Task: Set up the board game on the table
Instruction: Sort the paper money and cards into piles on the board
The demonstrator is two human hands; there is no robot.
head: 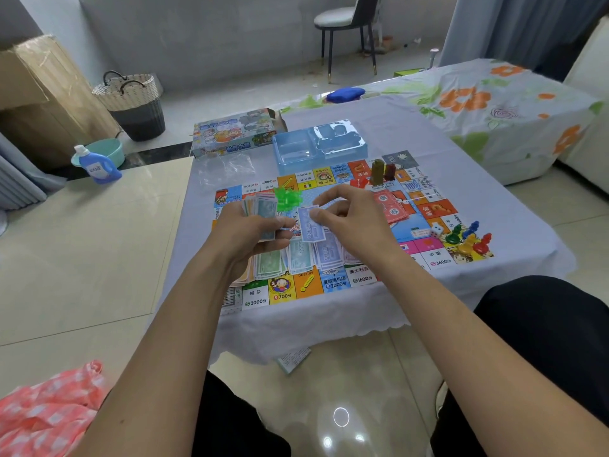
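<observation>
A colourful game board (359,278) lies on the low table's pale cloth (478,179). My left hand (250,230) grips a stack of play money (262,207) above the board. My right hand (349,222) pinches one blue banknote (309,225) beside that stack. Sorted piles of banknotes (296,255) lie on the board under my hands. Green plastic houses (287,196) sit behind the stack. Coloured pawns (468,239) and a white die (437,229) rest at the board's right corner. Red cards (392,206) and brown and red tokens (382,171) lie further back.
A blue plastic tray insert (319,143) and the game box (234,133) stand at the table's far side, with a clear plastic bag (227,168) beside them. A paper leaflet (293,357) lies on the floor under the table edge. A detergent bottle (97,164) stands left.
</observation>
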